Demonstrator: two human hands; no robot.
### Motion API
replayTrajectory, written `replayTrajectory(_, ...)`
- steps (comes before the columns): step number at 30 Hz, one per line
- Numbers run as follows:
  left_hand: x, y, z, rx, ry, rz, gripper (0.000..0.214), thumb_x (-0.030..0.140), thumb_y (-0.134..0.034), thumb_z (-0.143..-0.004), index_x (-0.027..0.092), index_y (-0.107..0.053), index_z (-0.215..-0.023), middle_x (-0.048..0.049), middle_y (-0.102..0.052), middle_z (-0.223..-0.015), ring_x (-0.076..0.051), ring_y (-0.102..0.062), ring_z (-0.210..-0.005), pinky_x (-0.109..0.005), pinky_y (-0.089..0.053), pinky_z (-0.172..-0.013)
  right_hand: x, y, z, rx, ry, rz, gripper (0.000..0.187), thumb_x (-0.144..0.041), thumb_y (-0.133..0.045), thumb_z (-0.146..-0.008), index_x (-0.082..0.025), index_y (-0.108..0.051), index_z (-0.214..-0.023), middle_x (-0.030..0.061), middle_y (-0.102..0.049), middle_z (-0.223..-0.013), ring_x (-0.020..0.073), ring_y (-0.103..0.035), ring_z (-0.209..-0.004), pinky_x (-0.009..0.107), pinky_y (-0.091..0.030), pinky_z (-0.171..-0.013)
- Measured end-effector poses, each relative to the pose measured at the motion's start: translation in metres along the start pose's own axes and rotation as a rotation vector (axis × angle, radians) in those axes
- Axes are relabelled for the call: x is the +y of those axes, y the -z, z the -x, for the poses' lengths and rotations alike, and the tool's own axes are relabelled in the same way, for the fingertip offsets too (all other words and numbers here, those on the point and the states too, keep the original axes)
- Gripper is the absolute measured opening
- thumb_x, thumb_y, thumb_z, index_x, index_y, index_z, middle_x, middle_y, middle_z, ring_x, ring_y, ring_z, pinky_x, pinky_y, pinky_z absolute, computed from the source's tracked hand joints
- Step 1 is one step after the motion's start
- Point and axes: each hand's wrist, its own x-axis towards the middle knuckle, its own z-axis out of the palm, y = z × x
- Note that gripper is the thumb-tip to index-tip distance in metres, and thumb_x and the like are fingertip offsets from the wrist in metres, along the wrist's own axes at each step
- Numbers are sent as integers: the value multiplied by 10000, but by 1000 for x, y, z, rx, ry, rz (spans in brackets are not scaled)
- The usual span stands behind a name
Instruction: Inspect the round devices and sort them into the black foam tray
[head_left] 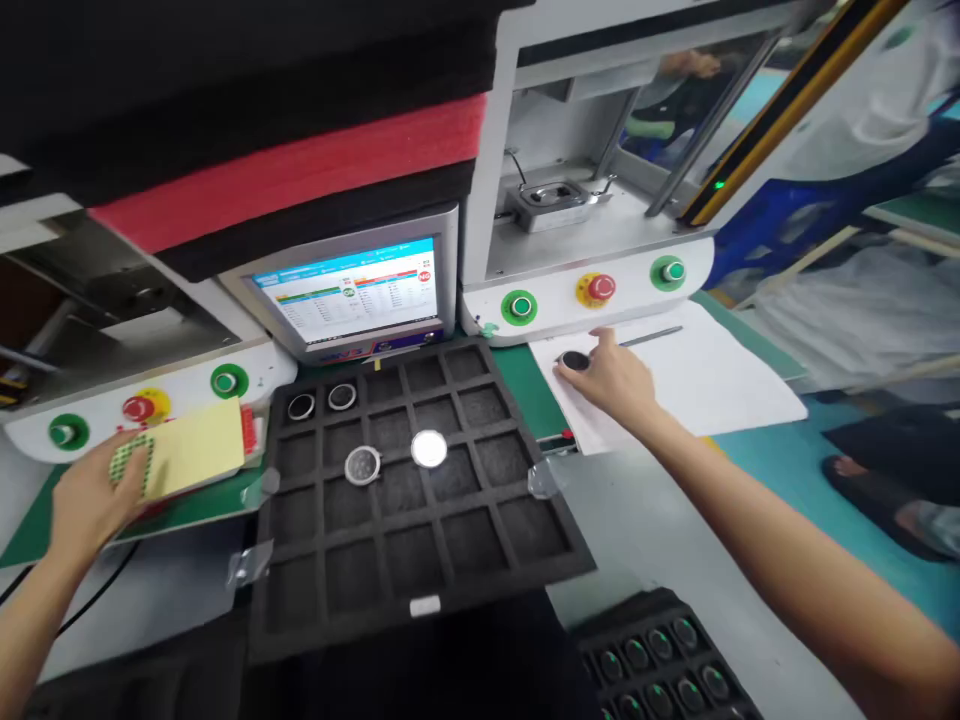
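Observation:
My right hand (pixel 611 378) pinches a round watch head (pixel 575 361) with a dark face and a silver rim, just above white paper at the right. My left hand (pixel 97 495) has its fingers closed on a sheet of green dot stickers (pixel 131 460), which lies against a pale yellow pad (pixel 199 450). Between the hands is a black foam tray (pixel 420 545) with square pockets. Two dark watch heads sit in its back left pockets. Nearer the middle, a grey-faced watch head (pixel 363 465) and a bright white disc (pixel 429 449) rest across the dividers.
Behind the tray stands a monitor (pixel 352 295). A press machine with a metal fixture (pixel 555 203) and push buttons is at the right; another machine is at the left. A pen (pixel 652 336) lies on the paper (pixel 697 375). A second tray (pixel 660 650) holds several watch heads. People are at the right.

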Motion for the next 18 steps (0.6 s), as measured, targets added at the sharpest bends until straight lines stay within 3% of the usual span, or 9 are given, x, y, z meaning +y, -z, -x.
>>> replayTrajectory(2, 26, 15, 15, 55, 11, 66, 375, 376, -468, -887, 117, -647, -1091, -86, -700, -1155, -334, -619, -1165, -509, -448, -1068, -6, -1, 2, 7, -18, -26, 530, -272, -739, -716, -104, -503, -1159, 248, -700, -956, 451, -661, -979, 464, -481, -755)
replayTrajectory(4, 45, 30, 38, 95, 0, 101, 414, 369, -487, -904, 113, -632, -1195, -77, -679, -1237, -291, -614, -1190, -441, -455, -1075, -12, 4, 4, 10, -24, -85, 469, -217, -713, -703, -112, -500, -1108, 258, -691, -915, 461, -658, -987, 493, -480, -783)
replayTrajectory(6, 59, 46, 70, 96, -35, 183, 423, 378, -517, -918, 151, -615, -1261, -49, -665, -1285, -248, -611, -1203, -385, -463, -1068, -18, 13, 12, 4, -18, -181, 436, -220, -719, -685, -146, -494, -1051, 255, -689, -883, 474, -655, -1005, 547, -477, -835)
replayTrajectory(9, 80, 71, 131, 8, -129, 478, 330, 381, -589, -910, 168, -675, -1147, -62, -693, -1247, -252, -619, -1201, -396, -433, -1108, -29, 31, 45, -7, 35, -415, 491, -353, -741, -689, -217, -452, -1061, 223, -709, -945, 438, -669, -1043, 593, -484, -921)
replayTrajectory(11, 99, 83, 173, -166, -144, 628, 245, 395, -612, -910, 211, -723, -1029, -43, -743, -1124, -234, -669, -1110, -359, -485, -1041, -39, 44, 83, -51, 123, -618, 547, -511, -705, -733, -278, -411, -1131, 153, -727, -1038, 362, -696, -1046, 543, -546, -910)
replayTrajectory(13, 122, 86, 212, -425, -112, 769, 226, 412, -602, -930, 245, -751, -958, -32, -770, -1000, -207, -712, -984, -314, -542, -920, -53, 53, 129, -164, 243, -820, 573, -656, -678, -756, -337, -428, -1161, 75, -745, -1077, 305, -713, -1042, 486, -597, -866)
replayTrajectory(14, 135, 84, 228, -561, -85, 860, 247, 425, -588, -945, 245, -756, -942, -39, -775, -965, -199, -723, -943, -302, -555, -881, -61, 56, 153, -228, 293, -1051, 599, -624, -758, -736, -340, -464, -1174, 67, -754, -1064, 299, -726, -1006, 477, -608, -844)
replayTrajectory(16, 162, 73, 254, -780, -11, 1100, 327, 481, -563, -965, 215, -753, -949, -75, -778, -934, -196, -734, -898, -300, -571, -842, -78, 57, 195, -470, 378, -1352, 597, -536, -807, -772, -330, -483, -1229, 54, -767, -1059, 261, -753, -950, 423, -628, -827)
replayTrajectory(18, 189, 58, 269, -907, 60, 1389, 431, 566, -577, -941, 177, -738, -1031, -127, -774, -981, -210, -738, -898, -314, -582, -824, -93, 51, 225, -705, 370, -1530, 597, -504, -804, -799, -305, -479, -1259, 72, -768, -1077, 258, -757, -966, 412, -632, -848)
